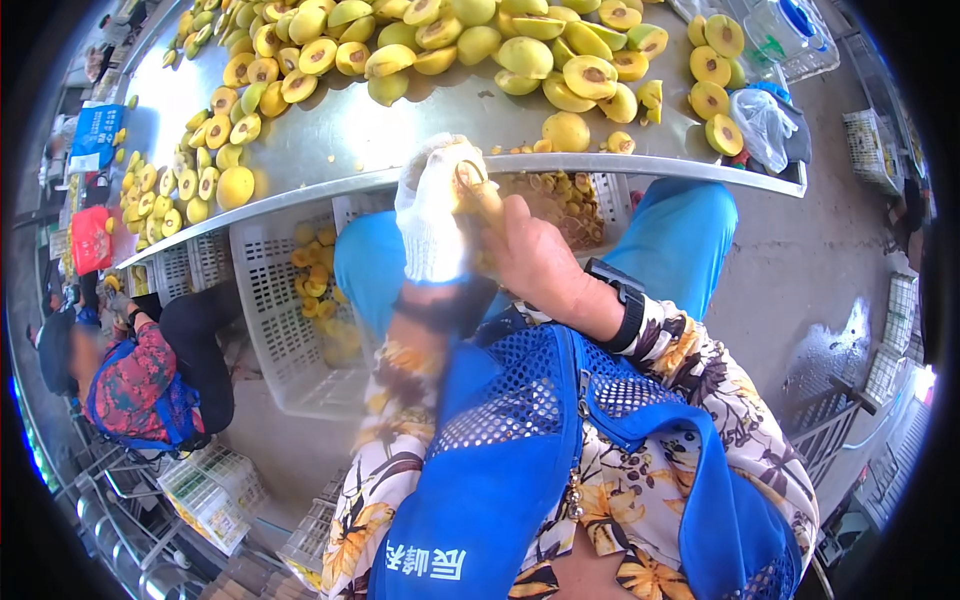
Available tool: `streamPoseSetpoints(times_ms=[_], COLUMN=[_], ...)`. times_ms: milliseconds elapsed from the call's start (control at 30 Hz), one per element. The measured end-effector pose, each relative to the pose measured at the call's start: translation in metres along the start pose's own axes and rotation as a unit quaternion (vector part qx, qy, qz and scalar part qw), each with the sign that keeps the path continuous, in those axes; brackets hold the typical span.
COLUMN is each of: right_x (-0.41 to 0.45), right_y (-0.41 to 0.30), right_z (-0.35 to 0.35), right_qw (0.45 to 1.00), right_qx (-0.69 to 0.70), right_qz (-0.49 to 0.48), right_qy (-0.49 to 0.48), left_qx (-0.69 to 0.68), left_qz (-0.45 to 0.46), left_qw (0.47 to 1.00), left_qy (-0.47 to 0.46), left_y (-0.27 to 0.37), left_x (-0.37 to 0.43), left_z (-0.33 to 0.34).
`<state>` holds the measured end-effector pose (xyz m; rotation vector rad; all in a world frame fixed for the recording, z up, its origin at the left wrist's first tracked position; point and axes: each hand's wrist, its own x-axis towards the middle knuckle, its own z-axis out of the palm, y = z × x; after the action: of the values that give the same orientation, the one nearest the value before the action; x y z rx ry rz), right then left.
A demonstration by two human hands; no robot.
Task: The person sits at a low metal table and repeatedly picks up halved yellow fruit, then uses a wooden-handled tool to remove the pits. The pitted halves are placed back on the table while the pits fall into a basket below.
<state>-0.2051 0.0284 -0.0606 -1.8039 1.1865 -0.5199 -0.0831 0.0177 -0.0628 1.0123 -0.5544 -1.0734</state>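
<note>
My left hand (439, 214), in a white knit glove, is raised at the front edge of the metal table (337, 142). Its fingers curl around a piece of yellow fruit, mostly hidden by the glove and the tool. Bare, my right hand (536, 251) grips the handle of a pitting tool (486, 201) with a curved metal loop, which meets the fruit in the glove. Beyond both hands lies a heap of halved yellow-green stone fruits (525, 58), many with brown pits showing. One rounded fruit (565, 133) sits close to the table's edge.
Below the table, a white plastic crate (277, 300) holds fruit pieces, and another container of scraps (574, 206) stands between my knees. A clear plastic bag (761, 127) lies at the table's right end. A co-worker (142, 382) sits at the left; more crates (214, 491) stand behind.
</note>
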Motion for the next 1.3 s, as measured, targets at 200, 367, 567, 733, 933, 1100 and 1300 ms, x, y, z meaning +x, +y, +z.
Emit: streamPoseSetpoints(times_ms=[200,367,567,733,933,1100,1300], right_x=[-0.007,-0.005,0.002,-0.002,-0.003,-0.004,-0.002], right_y=[-0.001,-0.005,-0.011,-0.012,-0.01,-0.004,0.004], right_z=[0.002,-0.005,-0.004,0.002,-0.001,-0.003,-0.004], right_qw=[0.999,0.995,0.997,0.995,0.996,0.993,0.989], right_qx=[-0.022,-0.057,0.025,0.049,0.028,0.024,0.086], right_qz=[-0.012,-0.029,0.03,0.058,0.04,0.046,0.029], right_qy=[-0.036,-0.073,-0.06,-0.065,-0.077,-0.107,-0.119], left_qx=[0.244,-0.054,0.023,0.014,0.013,0.06,0.079], left_qz=[0.075,-0.219,-0.069,-0.042,-0.103,-0.085,-0.065], left_qw=[0.966,0.974,0.997,0.995,0.992,0.991,0.991], left_qy=[-0.047,-0.037,0.041,0.088,0.071,0.085,0.091], left_y=[-0.003,0.009,0.014,0.005,0.004,0.011,0.009], left_x=[0.01,0.022,0.008,0.0,0.009,0.005,0.004], left_z=[-0.011,-0.017,-0.002,0.004,0.0,0.0,0.0])
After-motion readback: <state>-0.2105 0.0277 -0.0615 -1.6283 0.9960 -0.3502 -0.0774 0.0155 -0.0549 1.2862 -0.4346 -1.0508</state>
